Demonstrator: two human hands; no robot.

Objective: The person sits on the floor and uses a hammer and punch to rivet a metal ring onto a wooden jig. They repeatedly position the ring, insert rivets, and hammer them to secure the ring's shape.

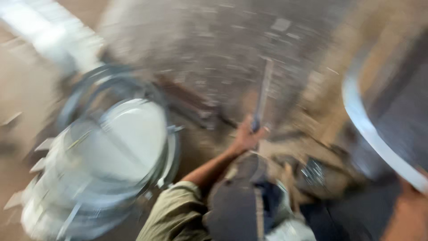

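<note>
The whole view is smeared by motion. At the bottom right corner, what looks like my right hand (411,216) sits just under the pale metal rim of a large round dark pan (370,129), close to the camera. Blur hides whether the fingers grip the rim. My left hand is out of view. Below me another person in a dark cap (243,198) and an olive sleeve (174,214) reaches forward. That person's hand (246,136) is closed on a long thin tool (264,89) pointing away over the ground.
A shiny metal drum (111,151) with ring bands stands at the left, a pale pipe-like shape (49,31) behind it. Gritty grey-brown ground (223,40) fills the top middle. Dark clutter (312,172) lies right of the other person.
</note>
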